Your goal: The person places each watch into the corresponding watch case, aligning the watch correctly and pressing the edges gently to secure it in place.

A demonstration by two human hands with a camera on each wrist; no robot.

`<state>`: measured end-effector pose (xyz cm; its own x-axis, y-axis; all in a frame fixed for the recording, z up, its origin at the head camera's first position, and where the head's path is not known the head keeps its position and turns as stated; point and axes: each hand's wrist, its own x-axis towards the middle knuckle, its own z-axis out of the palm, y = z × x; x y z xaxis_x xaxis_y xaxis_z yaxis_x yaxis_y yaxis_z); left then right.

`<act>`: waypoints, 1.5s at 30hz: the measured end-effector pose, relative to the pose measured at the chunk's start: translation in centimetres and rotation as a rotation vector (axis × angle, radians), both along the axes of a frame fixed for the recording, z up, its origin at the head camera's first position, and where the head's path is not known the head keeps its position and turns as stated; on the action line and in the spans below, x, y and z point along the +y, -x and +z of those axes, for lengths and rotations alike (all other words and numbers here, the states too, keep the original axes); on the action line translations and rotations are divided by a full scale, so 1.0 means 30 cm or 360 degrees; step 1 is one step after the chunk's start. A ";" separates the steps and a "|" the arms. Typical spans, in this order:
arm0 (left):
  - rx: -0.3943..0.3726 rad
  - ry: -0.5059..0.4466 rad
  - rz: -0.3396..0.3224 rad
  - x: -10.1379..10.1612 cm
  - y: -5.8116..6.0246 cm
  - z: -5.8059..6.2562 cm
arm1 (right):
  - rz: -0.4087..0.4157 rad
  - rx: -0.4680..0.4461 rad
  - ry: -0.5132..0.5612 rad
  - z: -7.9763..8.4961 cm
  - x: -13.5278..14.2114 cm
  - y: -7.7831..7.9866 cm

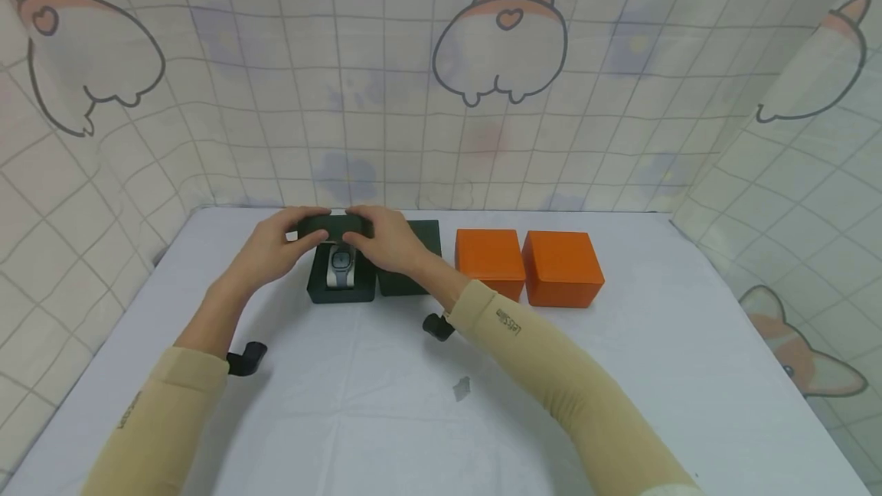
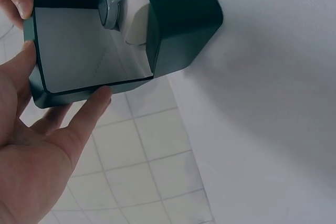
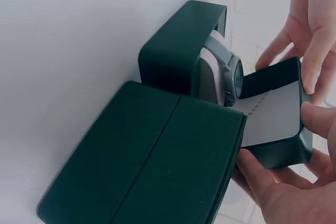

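A dark green watch box (image 1: 341, 295) stands on the white cloth with its lid (image 1: 329, 226) raised. Inside, a watch (image 1: 341, 259) with a grey-blue strap is wrapped round a pale cushion (image 3: 211, 74). My left hand (image 1: 272, 247) grips the lid's left side, thumb at the front edge and fingers behind. At the lid's right side, my right hand (image 1: 393, 239) holds it the same way. The lid's white lining (image 2: 73, 45) shows in the left wrist view. Close beside this box, on its right, sits a closed green box (image 3: 152, 156), partly hidden behind my right hand in the head view.
Two orange boxes stand side by side to the right, one (image 1: 489, 251) partly behind my right forearm, the other (image 1: 561, 262) farther right. A small grey patch (image 1: 462, 387) lies on the white tablecloth (image 1: 386, 419). A grid-patterned curtain (image 1: 386, 128) hangs behind the table.
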<state>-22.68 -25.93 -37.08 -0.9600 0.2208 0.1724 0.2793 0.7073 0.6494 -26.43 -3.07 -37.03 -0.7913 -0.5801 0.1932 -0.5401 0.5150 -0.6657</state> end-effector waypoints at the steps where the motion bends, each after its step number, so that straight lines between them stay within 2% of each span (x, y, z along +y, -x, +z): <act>1: 0.0010 -0.0006 -0.0003 0.000 0.000 -0.003 | -0.0001 0.0003 0.0005 -0.002 0.001 0.000; 14: 0.0105 -0.0025 -0.0025 0.000 -0.015 -0.024 | 0.0000 0.0050 0.0044 -0.019 0.002 -0.018; 18: 0.0120 -0.0040 -0.0032 0.000 -0.020 -0.027 | 0.0002 0.0092 0.0033 -0.023 0.002 -0.022; 45: 0.0220 -0.0117 -0.0082 -0.003 -0.053 -0.054 | 0.0073 0.0150 0.0150 -0.054 -0.001 -0.044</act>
